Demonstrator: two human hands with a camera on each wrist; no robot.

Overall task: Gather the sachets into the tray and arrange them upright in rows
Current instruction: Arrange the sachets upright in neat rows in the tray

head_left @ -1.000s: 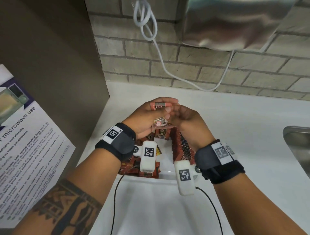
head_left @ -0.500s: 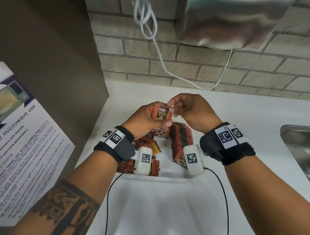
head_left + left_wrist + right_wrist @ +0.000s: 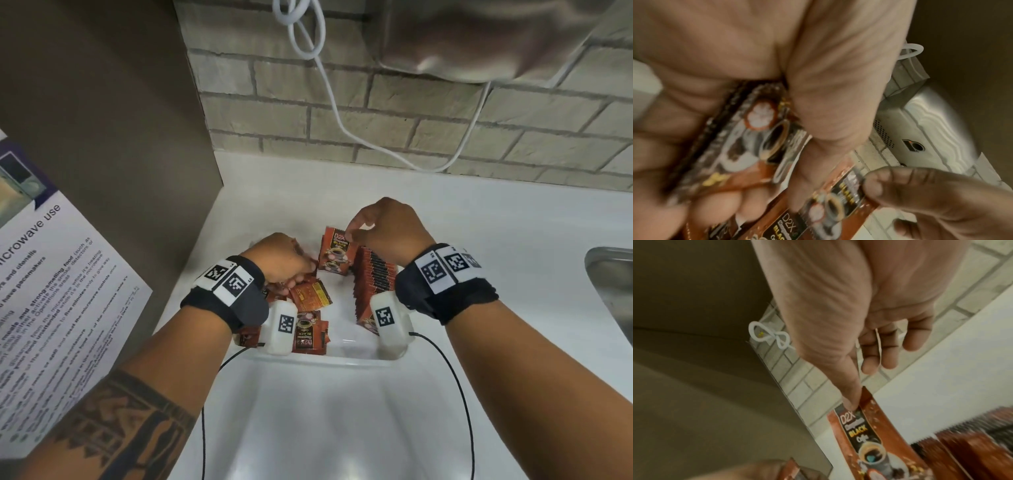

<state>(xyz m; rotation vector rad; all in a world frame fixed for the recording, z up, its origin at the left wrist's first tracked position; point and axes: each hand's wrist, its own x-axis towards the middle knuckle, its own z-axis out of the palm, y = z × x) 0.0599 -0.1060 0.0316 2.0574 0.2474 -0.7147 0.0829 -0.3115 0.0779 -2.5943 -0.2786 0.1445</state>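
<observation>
Your white counter [image 3: 479, 240] runs under a brick wall [image 3: 445, 120], with a brown panel [image 3: 102, 120] on the left carrying a microwave notice [image 3: 51, 274], a metal sink [image 3: 613, 291] at the right edge and a white cable [image 3: 329, 99] looping down the bricks. The clear tray [image 3: 342, 353] sits on the counter between your wrists. Along its right side a row [image 3: 373, 281] of sachets stands upright, packed edge to edge. Loose sachets [image 3: 310, 296] lie flat and jumbled on its left side.

Your right hand [image 3: 383, 229] pinches the top corner of one sachet [image 3: 335, 253] between thumb and fingertip, the other fingers loosely curled; that sachet stands upright at the far end of the row, touching it. Your left hand [image 3: 279, 260] is down among the loose ones, fingers curled round a few sachets [image 3: 748, 138], as the left wrist view shows.
</observation>
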